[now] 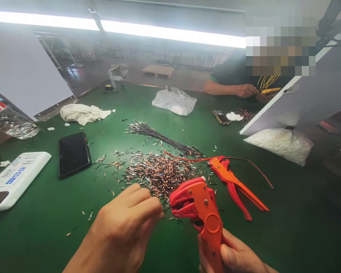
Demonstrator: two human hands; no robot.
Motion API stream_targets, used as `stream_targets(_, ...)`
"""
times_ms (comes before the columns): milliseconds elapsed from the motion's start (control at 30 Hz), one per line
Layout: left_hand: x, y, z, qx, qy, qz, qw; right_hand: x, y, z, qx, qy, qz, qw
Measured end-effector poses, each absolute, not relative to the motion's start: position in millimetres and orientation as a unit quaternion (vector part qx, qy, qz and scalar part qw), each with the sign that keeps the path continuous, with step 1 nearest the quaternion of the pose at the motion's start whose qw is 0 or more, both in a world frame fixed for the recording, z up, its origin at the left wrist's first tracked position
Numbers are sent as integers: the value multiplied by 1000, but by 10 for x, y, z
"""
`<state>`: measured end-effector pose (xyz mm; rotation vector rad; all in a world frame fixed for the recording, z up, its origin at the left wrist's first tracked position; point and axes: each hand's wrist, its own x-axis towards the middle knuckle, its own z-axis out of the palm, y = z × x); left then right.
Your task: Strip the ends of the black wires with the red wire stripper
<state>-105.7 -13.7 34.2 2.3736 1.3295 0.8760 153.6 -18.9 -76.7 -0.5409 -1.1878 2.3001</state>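
- Two orange wire strippers seen on the green table [45, 242]; one held wire stripper [200, 210] upright in the right hand [233, 258], the spare wire stripper [233, 182] lying flat just beyond it, handles spread apart.
- Held wire stripper: red-orange head at upper left, jaws facing left toward the other hand, round pivot disc below the head, orange handle running down into the palm.
- Right hand closed around the lower handle at the bottom edge of view, fingers wrapped, thumb side up; only the upper part of the hand visible.
- Left hand [125, 227] hovering low over the table, palm down, fingers curled and pinched together at the tips just beside the stripper's jaws. A thin dark wire piece [166, 209] apparently between fingertips and jaws; too small to confirm the grip.
- Heap of stripped copper and insulation scraps [159, 172] directly beyond both hands, spilling outward in loose bits.
- Bundle of thin black wires [161, 138] lying diagonally behind the heap; a red wire [187, 158] trailing past the spare stripper.
- Left of the hands: black phone [73, 153] face up, white box [14, 180], white cloth [82, 113], plastic bottle [8, 121].
- Far side: clear plastic bag [174, 101], and another person's hand [246, 90] working at yellow wires [268, 81].
- Right: white board [301, 102] tilted, bag of white parts [280, 144] beneath its edge.
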Motion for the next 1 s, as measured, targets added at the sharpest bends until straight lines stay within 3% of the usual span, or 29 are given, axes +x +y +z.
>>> stream_targets(267,-999,-207,324,817,473,295,147,1534,-330,-487,-296,-452,804,249)
stream_targets(400,-927,-163,258,788,504,313,166,1500,-307,-667,-251,-380,865,211)
stream_targets(667,-944,-95,267,763,559,323,26,1505,-208,-736,-165,-239,919,268)
stream_targets(1000,-851,-47,36,719,598,342,86,1516,-145,-764,-162,-241,911,293)
